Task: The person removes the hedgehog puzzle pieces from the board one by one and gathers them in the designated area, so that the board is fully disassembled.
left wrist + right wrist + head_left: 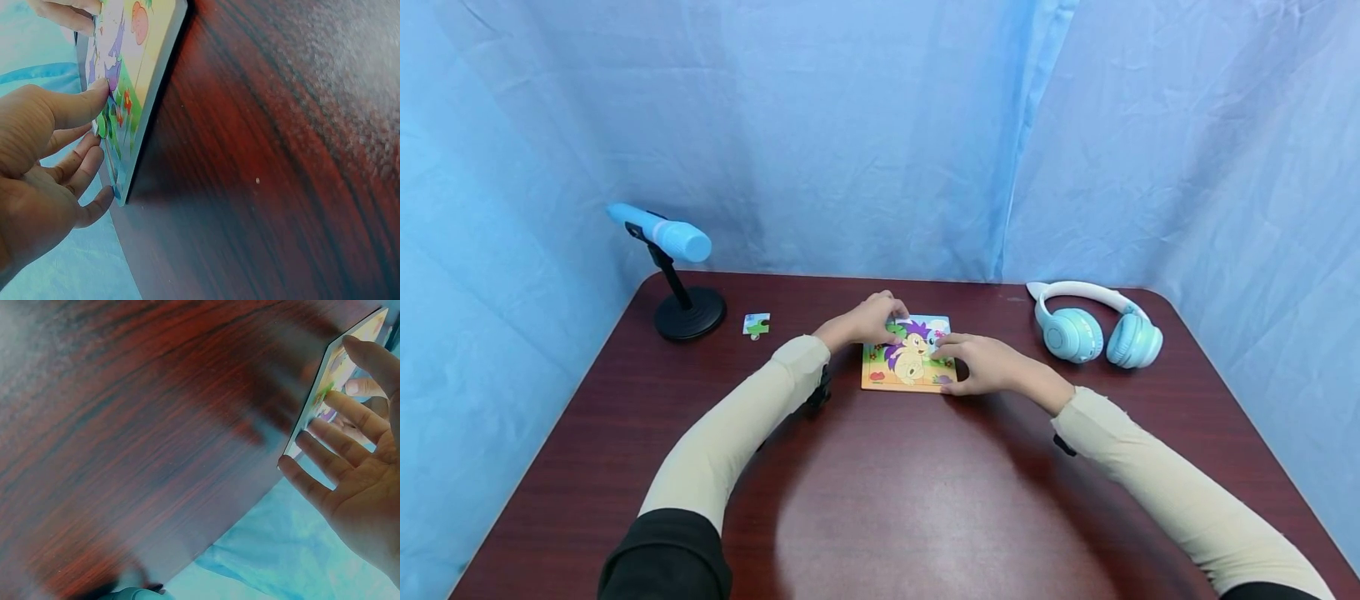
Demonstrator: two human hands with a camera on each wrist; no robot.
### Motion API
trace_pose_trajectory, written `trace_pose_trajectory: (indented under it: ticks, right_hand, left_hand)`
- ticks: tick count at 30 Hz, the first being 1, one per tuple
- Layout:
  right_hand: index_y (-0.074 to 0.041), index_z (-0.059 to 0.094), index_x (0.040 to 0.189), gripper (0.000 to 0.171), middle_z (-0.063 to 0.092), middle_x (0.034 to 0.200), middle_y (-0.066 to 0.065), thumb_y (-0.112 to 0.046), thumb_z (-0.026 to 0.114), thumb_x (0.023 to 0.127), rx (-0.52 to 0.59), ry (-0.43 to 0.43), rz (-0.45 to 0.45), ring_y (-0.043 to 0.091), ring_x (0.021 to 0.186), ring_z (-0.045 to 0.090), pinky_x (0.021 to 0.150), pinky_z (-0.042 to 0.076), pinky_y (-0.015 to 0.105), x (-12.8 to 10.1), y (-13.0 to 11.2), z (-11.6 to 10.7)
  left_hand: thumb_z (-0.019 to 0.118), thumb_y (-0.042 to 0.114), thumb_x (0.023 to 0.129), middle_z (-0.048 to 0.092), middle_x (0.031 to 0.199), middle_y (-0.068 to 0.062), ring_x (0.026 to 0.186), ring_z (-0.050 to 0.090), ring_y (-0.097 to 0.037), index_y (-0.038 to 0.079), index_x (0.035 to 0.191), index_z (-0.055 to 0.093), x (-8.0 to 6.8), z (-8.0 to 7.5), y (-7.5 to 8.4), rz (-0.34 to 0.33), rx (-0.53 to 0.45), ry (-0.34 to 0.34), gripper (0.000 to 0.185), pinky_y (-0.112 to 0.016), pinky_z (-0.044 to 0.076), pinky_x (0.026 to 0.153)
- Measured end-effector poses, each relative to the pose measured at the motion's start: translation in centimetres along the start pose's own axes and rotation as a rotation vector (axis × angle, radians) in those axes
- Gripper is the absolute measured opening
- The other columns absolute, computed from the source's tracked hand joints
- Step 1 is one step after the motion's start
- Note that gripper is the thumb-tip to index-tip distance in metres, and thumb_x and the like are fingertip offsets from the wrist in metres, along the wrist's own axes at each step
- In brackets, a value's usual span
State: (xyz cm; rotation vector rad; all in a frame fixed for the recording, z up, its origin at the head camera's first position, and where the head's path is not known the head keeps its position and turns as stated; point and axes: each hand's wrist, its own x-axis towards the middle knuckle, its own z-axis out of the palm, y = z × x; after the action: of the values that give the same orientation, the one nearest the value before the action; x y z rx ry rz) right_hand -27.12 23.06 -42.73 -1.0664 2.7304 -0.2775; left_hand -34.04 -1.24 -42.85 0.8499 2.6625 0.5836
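Observation:
A jigsaw puzzle (910, 375) with a purple-haired cartoon animal lies flat near the back of the table. At its upper left, my left hand (871, 320) pinches a green puzzle piece (103, 127) between thumb and fingers; whether the piece is seated in the puzzle I cannot tell. My left little finger touches the puzzle's edge. My right hand (981, 363) rests on the right side with fairly straight, spread fingers, its thumb at the near corner. In the right wrist view those fingers (353, 412) lie along the edge and over the picture.
A loose puzzle piece (757, 325) lies on the table (925, 483) left of the puzzle. Farther left stands a blue microphone (681, 240) on a black round-based stand (691, 313). Blue and white headphones (1072, 335) lie at the back right. Blue cloth (850, 142) hangs behind the table.

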Motion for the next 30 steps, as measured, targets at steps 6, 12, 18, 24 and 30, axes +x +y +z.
trace_pose_trajectory:
  ticks: [6,12,18,24,30]
  right_hand:
    - [-0.009,0.068,0.132,0.053,0.058,0.142,0.016,-0.036,0.078,0.088,0.020,-0.006,0.009,0.033,0.127,0.059,0.108,0.047,0.052,-0.01,-0.07,-0.06]
    - [-0.010,0.069,0.130,0.051,0.056,0.143,0.019,-0.035,0.079,0.087,0.030,-0.005,0.014,0.034,0.126,0.059,0.106,0.048,0.052,0.04,-0.19,-0.25]
    - [-0.008,0.071,0.127,0.049,0.059,0.140,0.021,-0.033,0.080,0.086,0.023,-0.012,-0.006,0.036,0.126,0.059,0.107,0.047,0.053,0.38,-0.45,-0.57]
    - [-0.008,0.071,0.126,0.048,0.059,0.139,0.021,-0.033,0.080,0.086,0.023,-0.015,-0.013,0.036,0.125,0.059,0.106,0.048,0.053,0.52,-0.43,-0.63]
    - [-0.008,0.071,0.127,0.049,0.058,0.141,0.021,-0.034,0.079,0.087,0.022,-0.018,-0.001,0.037,0.128,0.058,0.108,0.047,0.054,0.62,-0.41,-0.68]
  left_hand:
    - [0.073,0.022,0.095,0.055,0.131,-0.012,0.124,0.053,-0.025,0.006,0.135,0.062,0.03,0.01,-0.03,-0.002,-0.022,-0.004,0.044,-0.038,0.046,0.107]
    - [0.073,0.022,0.095,0.055,0.131,-0.012,0.124,0.053,-0.025,0.006,0.135,0.062,0.01,-0.05,0.03,-0.004,-0.020,-0.007,0.044,-0.038,0.046,0.107]
    - [0.074,0.021,0.094,0.054,0.131,-0.012,0.124,0.052,-0.026,0.006,0.133,0.061,0.06,-0.12,0.12,-0.006,-0.009,0.006,0.044,-0.040,0.044,0.109]
    - [0.076,0.022,0.093,0.055,0.129,-0.011,0.124,0.051,-0.026,0.007,0.131,0.061,0.08,-0.25,0.07,0.002,0.007,0.020,0.043,-0.044,0.041,0.109]
    - [0.079,0.024,0.091,0.059,0.125,-0.011,0.120,0.055,-0.026,0.009,0.129,0.064,0.00,-0.51,-0.29,0.043,0.026,0.050,0.044,-0.046,0.041,0.108]
